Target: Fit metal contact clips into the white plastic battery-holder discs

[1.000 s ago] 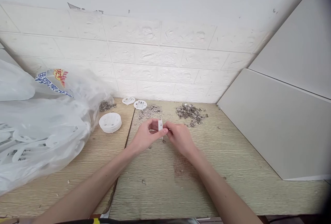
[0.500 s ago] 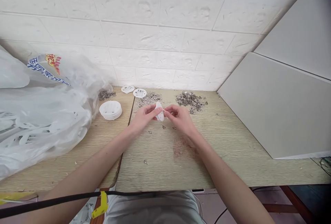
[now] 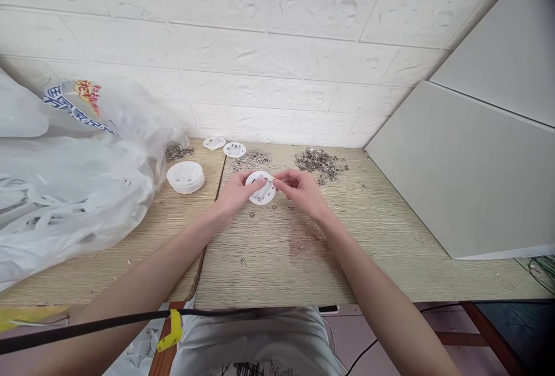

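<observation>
A round white plastic disc (image 3: 261, 195) with slots and small metal pieces on its face is held above the table. My left hand (image 3: 236, 194) grips its left side, thumb lying across the face. At the disc's right rim, my right hand (image 3: 301, 190) has thumb and forefinger pinched together; whatever is between them is too small to make out. Behind the hands lie a pile of small silvery metal parts (image 3: 252, 159) and a darker pile of metal clips (image 3: 319, 163). A few loose metal pieces are scattered near the hands.
A stack of white discs (image 3: 185, 177) stands to the left, with two more discs (image 3: 235, 150) near the wall. A large clear plastic bag (image 3: 82, 173) of discs fills the left side. Grey panels (image 3: 468, 173) lean at right. A black cable (image 3: 108, 319) crosses the front.
The disc has turned from nearly edge-on to face me, showing its slotted side. Both hands stay close together, the right one still at the rim. The view has tilted slightly down.
</observation>
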A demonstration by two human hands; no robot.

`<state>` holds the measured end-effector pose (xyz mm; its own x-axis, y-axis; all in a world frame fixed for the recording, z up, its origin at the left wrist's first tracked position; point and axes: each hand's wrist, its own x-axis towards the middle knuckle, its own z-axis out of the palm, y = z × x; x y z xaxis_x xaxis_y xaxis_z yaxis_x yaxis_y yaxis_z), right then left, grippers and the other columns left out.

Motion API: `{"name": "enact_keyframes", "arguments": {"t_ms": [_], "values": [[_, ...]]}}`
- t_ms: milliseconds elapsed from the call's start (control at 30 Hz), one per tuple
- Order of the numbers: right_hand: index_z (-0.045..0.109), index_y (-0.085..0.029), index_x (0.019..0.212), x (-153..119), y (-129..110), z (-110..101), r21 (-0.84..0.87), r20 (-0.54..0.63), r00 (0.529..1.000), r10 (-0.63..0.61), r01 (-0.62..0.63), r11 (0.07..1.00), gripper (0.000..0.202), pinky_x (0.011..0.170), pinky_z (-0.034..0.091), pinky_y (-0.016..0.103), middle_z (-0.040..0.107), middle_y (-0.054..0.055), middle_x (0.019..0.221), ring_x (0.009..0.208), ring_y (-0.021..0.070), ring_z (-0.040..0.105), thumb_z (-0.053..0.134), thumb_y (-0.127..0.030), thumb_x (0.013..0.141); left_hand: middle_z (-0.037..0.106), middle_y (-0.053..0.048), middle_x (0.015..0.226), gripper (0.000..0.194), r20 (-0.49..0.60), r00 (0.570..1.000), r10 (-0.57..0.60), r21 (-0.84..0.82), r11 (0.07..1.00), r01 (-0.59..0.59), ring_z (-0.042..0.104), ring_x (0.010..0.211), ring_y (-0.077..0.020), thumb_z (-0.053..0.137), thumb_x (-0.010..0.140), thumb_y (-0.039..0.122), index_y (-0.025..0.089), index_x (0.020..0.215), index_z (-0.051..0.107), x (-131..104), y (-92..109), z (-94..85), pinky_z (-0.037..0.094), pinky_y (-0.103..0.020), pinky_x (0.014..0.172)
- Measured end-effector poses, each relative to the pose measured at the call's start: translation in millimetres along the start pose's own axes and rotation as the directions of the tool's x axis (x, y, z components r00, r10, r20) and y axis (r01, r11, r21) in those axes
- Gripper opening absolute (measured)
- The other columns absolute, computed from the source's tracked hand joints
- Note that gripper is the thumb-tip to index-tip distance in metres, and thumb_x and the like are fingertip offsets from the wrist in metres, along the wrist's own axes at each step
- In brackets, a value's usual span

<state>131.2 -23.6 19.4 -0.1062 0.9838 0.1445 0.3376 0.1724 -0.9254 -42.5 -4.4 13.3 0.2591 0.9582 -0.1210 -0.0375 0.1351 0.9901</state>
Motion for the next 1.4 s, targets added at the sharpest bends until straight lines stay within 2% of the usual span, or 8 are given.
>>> {"name": "enact_keyframes", "arguments": {"t_ms": [367,500,633,867,1033,1167,1300,1400], "values": [[0.07,-0.017,0.089,1,6,5,-0.074,0.021,0.995,-0.095,0.096,0.993,0.026,0.055,0.036,0.026,0.065,0.002,0.072,0.06,0.0122,0.05,0.066,-0.041,0.082,0.065,-0.001,0.076,0.028,0.033,0.988,0.151,0.245,0.957,-0.155,0.058,0.067,-0.0126,0.071,0.07,0.036,0.015,0.087,0.065,-1,-1,-0.3,0.044,-0.025,0.062],[0.068,-0.016,0.085,-2,5,7,-0.301,-0.068,0.933,-0.352,0.317,0.899,0.015,0.057,0.036,0.025,0.063,0.002,0.073,0.061,0.0116,0.049,0.061,-0.03,0.087,0.066,-0.002,0.081,0.016,0.042,0.945,0.324,0.358,0.878,-0.317,0.059,0.072,-0.0135,0.064,0.076,0.029,0.017,0.085,0.064,-1,-4,0.0,0.046,-0.026,0.065],[0.067,-0.017,0.09,-6,5,6,-0.515,0.008,0.815,-0.579,0.5,0.696,0.016,0.058,0.037,0.025,0.064,0.004,0.079,0.06,0.0108,0.05,0.054,-0.027,0.093,0.067,-0.001,0.083,0.006,0.091,0.811,0.577,0.533,0.66,-0.53,0.06,0.077,-0.0139,0.061,0.078,0.019,0.018,0.084,0.064,-1,-8,-0.9,0.048,-0.028,0.072],[0.065,-0.019,0.087,-4,12,3,-0.662,0.054,0.663,-0.747,0.584,0.47,0.018,0.054,0.039,0.024,0.067,0.005,0.079,0.063,0.0118,0.058,0.05,-0.022,0.095,0.066,-0.002,0.085,0.009,0.217,0.455,0.863,0.601,0.249,-0.759,0.063,0.082,-0.0133,0.06,0.083,0.011,0.018,0.079,0.058,1,-13,-3.6,0.05,-0.027,0.074],[0.066,-0.02,0.088,-2,16,4,-0.676,0.032,0.609,-0.793,0.598,0.431,0.017,0.055,0.04,0.023,0.067,0.005,0.079,0.065,0.0118,0.059,0.051,-0.022,0.095,0.063,-0.002,0.089,0.011,0.238,0.367,0.899,0.605,0.158,-0.78,0.061,0.084,-0.0128,0.06,0.083,0.009,0.018,0.08,0.055,0,-12,-3.5,0.05,-0.027,0.073],[0.067,-0.018,0.089,-2,15,5,-0.578,-0.008,0.707,-0.708,0.574,0.58,0.018,0.055,0.038,0.024,0.066,0.006,0.082,0.063,0.0113,0.054,0.051,-0.026,0.095,0.059,-0.002,0.089,0.008,0.176,0.435,0.883,0.622,0.242,-0.745,0.058,0.079,-0.0115,0.062,0.082,0.013,0.018,0.078,0.058,0,-11,-2.8,0.048,-0.025,0.068],[0.066,-0.018,0.088,0,10,7,-0.43,-0.015,0.912,-0.409,0.364,0.826,0.02,0.06,0.036,0.026,0.061,0.003,0.076,0.064,0.013,0.049,0.057,-0.035,0.091,0.058,-0.002,0.087,0.005,0.109,0.725,0.68,0.603,0.534,-0.592,0.056,0.076,-0.0122,0.062,0.081,0.021,0.018,0.081,0.067,2,-12,-3.2,0.046,-0.023,0.063],[0.063,-0.018,0.075,2,8,6,-0.33,0.021,0.981,-0.192,0.188,0.925,0.023,0.06,0.034,0.027,0.057,0.0,0.069,0.065,0.0134,0.046,0.061,-0.038,0.085,0.061,-0.002,0.083,0.012,0.089,0.869,0.486,0.587,0.68,-0.44,0.056,0.074,-0.0125,0.063,0.077,0.025,0.018,0.083,0.071,4,-12,-4.1,0.044,-0.023,0.062]]}}
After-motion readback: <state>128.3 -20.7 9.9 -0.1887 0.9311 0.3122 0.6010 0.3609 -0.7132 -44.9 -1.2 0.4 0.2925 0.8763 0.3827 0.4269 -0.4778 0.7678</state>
